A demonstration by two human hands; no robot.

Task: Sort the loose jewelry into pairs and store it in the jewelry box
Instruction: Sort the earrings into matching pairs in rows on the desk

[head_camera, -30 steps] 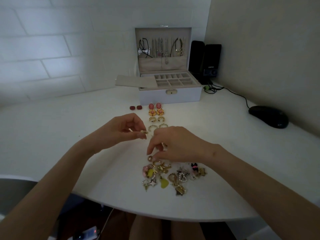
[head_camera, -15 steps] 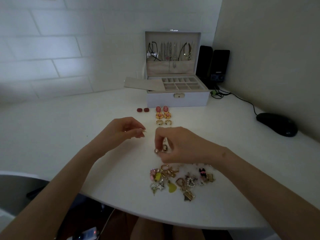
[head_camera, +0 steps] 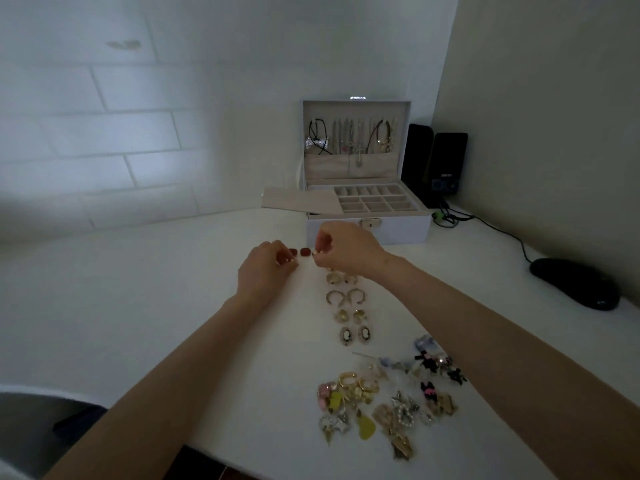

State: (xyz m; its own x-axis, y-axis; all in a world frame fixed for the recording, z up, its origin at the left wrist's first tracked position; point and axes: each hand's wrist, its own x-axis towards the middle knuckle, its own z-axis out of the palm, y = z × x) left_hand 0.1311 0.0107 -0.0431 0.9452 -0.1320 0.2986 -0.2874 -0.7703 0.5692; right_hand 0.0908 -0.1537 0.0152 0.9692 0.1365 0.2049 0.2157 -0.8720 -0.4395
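The white jewelry box point(head_camera: 401, 230) stands open at the back, its tray compartments empty and necklaces hanging in the lid. Just in front of it, my left hand point(head_camera: 265, 271) and my right hand point(head_camera: 346, 252) nearly touch, each pinching a tiny earring; the right one's point(head_camera: 314, 253) glints gold. A dark red stud pair point(head_camera: 300, 252) lies between the fingertips. Below the hands runs a column of matched pairs: gold rings point(head_camera: 341, 278), hoops point(head_camera: 343, 296), gold domes point(head_camera: 349, 315), oval cameos point(head_camera: 354, 335). The unsorted pile point(head_camera: 381, 400) sits near the front edge.
A beige divider lid point(head_camera: 298, 200) rests askew on the box's left side. Two black speakers point(head_camera: 436, 164) stand in the corner, with a cable running to a black mouse point(head_camera: 575, 284) at the right. A tiled wall rises behind the white desk point(head_camera: 138, 306).
Both hands have moved from above the pile to the spot beside the red studs near the box. The cameo pair that the right hand held now lies in the column.
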